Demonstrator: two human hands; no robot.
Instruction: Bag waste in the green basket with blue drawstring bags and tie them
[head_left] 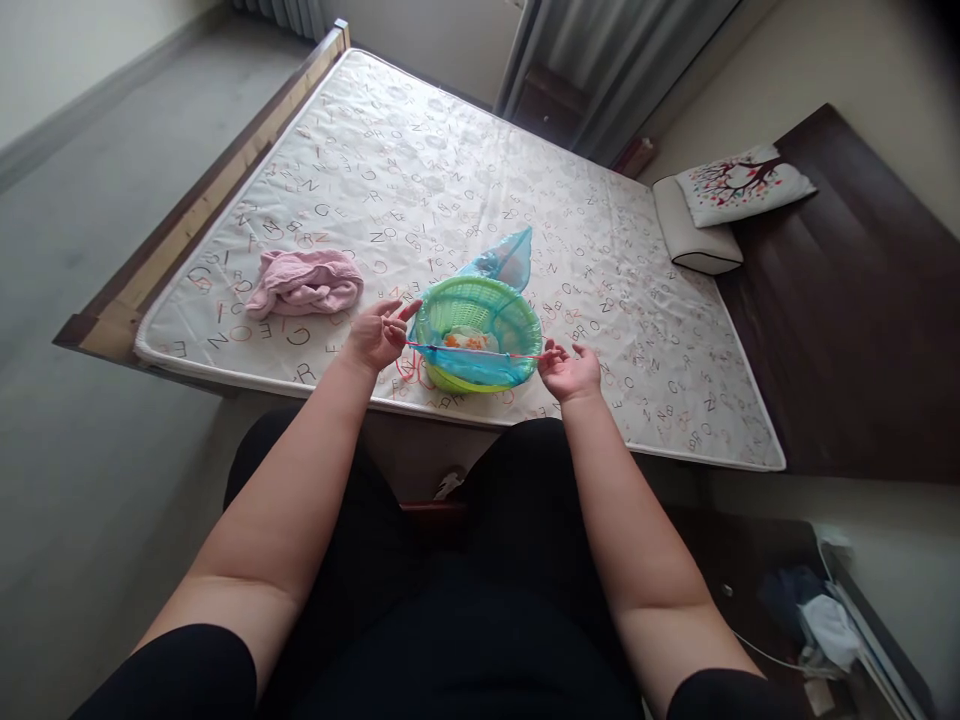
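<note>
A green plastic basket [450, 381] stands on the mattress in front of me, lined with a thin blue drawstring garbage bag [480, 368]. Part of the bag spreads out behind the basket in a pointed flap. Some white and orange scraps [472, 341] lie inside. A red drawstring [527, 357] is stretched level across the near side of the bag. Its left end is pinched in my left hand [381, 334], just beside the rim. On the other side my right hand [570, 371] grips the right end, palm turned up with some fingers loosely curled.
A crumpled pink towel [307, 283] lies left of the basket on the letter-printed mattress [600, 270]. Pillows [739, 190] rest by the dark headboard [862, 260]. At lower right is a dark nightstand [739, 550] with cloths and a cable near it.
</note>
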